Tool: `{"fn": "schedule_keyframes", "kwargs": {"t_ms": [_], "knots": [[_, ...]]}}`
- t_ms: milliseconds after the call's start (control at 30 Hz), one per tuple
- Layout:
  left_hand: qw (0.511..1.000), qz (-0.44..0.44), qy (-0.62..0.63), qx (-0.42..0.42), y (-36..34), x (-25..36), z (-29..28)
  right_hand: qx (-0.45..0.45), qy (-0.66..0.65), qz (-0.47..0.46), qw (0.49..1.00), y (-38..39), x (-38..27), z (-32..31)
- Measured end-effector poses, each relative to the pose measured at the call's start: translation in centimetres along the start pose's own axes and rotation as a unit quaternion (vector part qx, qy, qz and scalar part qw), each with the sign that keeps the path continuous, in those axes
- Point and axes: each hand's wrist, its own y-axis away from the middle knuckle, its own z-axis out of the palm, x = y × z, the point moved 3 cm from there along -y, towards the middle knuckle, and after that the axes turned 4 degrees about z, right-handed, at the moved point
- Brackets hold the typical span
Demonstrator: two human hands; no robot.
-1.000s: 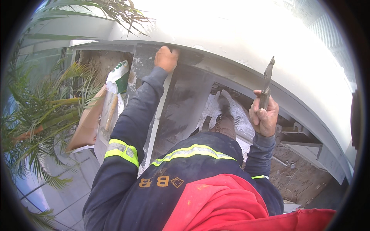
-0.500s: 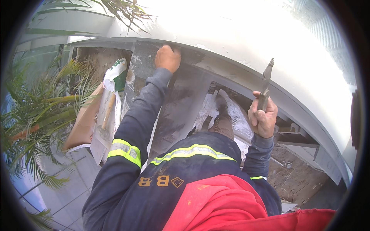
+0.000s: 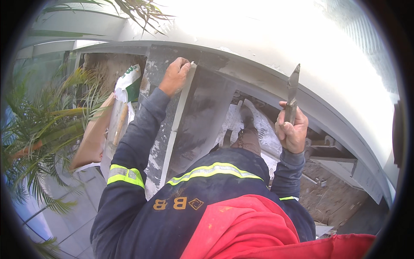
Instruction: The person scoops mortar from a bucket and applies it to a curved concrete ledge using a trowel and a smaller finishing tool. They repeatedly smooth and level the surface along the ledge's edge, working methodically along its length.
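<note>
My left hand [image 3: 174, 77] is closed, its fingers curled in, beside the upper end of a long pale narrow strip [image 3: 178, 116]. Its fingertips come right up to that end, but whether they grip the strip or something small is hidden. The strip runs from near the white curved wall toward my waist, along the edge of a grey, paint-spotted slab [image 3: 160, 142]. My right hand [image 3: 295, 131] is wrapped round the dark lower end of a scraper-like tool [image 3: 293, 86], with its narrow grey pointed blade up, apart from the wall.
The white wall [image 3: 241, 34] curves across the far side. Palm fronds [image 3: 47, 116] hang at the left, by a brown board [image 3: 92, 134] and a white-and-green bag [image 3: 128, 82]. A wooden-handled tool [image 3: 121, 123] lies there. My booted foot [image 3: 247, 118] stands on crumpled white sheeting [image 3: 262, 123].
My left hand has drawn away from the wall and slightly left, uncovering the pale strip's upper end. My right hand and its tool have shifted only slightly left.
</note>
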Motion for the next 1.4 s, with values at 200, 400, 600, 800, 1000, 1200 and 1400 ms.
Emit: {"fn": "schedule_keyframes", "kwargs": {"t_ms": [200,400,600,800,1000,1200,1400], "knots": [[0.963,0.018,0.266,0.043,3.8,-0.3,-2.3,-0.018,0.024,-0.006,1.0,-0.2,-0.5,1.0],[0.978,-0.01,0.193,0.077,13.9,-0.6,-5.1,-0.007,0.063,0.005,0.998,-0.1,-1.9,2.7],[0.958,-0.079,0.208,0.181,23.5,0.0,-9.1,-0.05,0.091,0.009,0.995,-1.0,-1.3,5.0],[0.921,-0.048,0.232,0.31,32.3,2.5,-12.6,-0.124,0.138,0.036,0.982,-2.9,0.0,8.9],[0.801,0.033,0.273,0.532,44.8,3.1,-20.1,-0.235,0.171,0.08,0.954,-3.2,2.6,15.1],[0.686,-0.165,-0.039,0.708,68.7,4.1,-27.0,-0.305,0.208,0.07,0.927,-2.2,5.8,20.3],[0.598,-0.592,-0.384,0.38,92.8,-4.4,-21.3,-0.274,0.163,0.023,0.948,-1.0,5.2,24.3]]}}
